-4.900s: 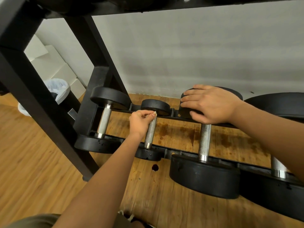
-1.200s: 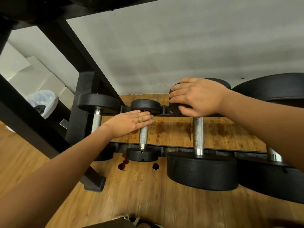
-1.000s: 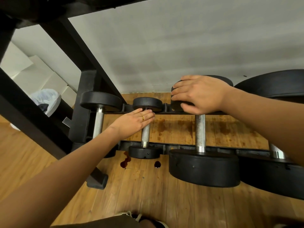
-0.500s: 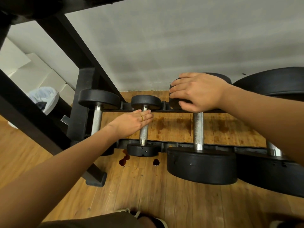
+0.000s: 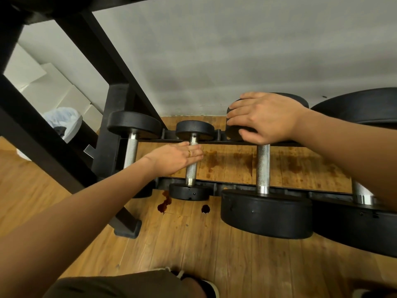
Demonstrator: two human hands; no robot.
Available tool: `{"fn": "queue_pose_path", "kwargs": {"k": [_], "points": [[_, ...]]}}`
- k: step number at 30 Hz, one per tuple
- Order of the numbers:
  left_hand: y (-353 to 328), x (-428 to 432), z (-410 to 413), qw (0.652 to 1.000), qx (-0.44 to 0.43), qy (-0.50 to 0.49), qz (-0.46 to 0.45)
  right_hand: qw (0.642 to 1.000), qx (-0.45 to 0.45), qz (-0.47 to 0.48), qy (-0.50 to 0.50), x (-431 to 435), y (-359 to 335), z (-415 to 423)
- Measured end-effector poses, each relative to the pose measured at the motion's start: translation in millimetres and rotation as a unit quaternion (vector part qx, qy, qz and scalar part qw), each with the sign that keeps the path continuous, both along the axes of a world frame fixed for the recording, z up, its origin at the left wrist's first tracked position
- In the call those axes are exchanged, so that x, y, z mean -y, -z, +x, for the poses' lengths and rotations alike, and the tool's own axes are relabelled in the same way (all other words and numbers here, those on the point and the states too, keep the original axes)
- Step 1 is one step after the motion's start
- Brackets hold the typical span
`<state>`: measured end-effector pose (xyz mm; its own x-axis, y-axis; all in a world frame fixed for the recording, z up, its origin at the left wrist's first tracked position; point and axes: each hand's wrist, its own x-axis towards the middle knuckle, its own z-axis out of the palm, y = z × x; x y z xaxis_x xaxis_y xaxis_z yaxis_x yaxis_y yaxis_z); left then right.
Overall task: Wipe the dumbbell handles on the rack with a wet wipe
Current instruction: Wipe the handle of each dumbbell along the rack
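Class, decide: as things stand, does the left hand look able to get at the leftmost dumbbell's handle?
Probably yes: the left hand lies on the neighbouring handle, and the leftmost handle beside it is bare.

The head camera is looking steeply down, close above the rack (image 5: 111,147), facing the wall (image 5: 236,50).

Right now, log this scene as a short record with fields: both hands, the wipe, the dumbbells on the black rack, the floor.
left hand: flat, straight fingers across the smallest dumbbell's knurled steel handle
right hand: grips the neighbouring larger dumbbell's far black round head
wet wipe: not visible
rack: black metal frame
floor: dark red spots on wooden planks
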<state>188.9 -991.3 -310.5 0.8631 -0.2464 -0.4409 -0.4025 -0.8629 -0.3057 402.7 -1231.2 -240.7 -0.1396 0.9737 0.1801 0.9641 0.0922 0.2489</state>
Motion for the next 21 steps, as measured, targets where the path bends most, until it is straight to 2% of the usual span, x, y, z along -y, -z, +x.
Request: {"fn": "queue_pose_path", "kwargs": {"k": [5, 10, 12, 17, 21], "points": [[3.7, 8.0, -17.9, 0.992, -0.105, 0.073, -0.010, 1.000, -0.002, 0.003, -0.006, -0.3, 0.0, -0.3], [-1.5, 1.3, -5.7, 0.985, -0.129, 0.112, -0.002, 1.000, 0.002, -0.001, -0.001, 0.3, 1.4, 0.8], [-7.0, -2.6, 4.1, 0.986, -0.115, 0.116, 0.017, 1.000, 0.000, -0.004, 0.001, -0.6, 0.7, 0.6], [-11.4, -4.5, 22.5, 0.995, -0.016, 0.058, 0.074, 1.000, 0.001, -0.001, 0.004, 0.8, 1.2, 1.2], [-4.4, 4.2, 15.3, 0.997, 0.020, 0.013, 0.078, 1.000, 0.005, -0.004, 0.007, -0.5, 3.2, 1.4]]}}
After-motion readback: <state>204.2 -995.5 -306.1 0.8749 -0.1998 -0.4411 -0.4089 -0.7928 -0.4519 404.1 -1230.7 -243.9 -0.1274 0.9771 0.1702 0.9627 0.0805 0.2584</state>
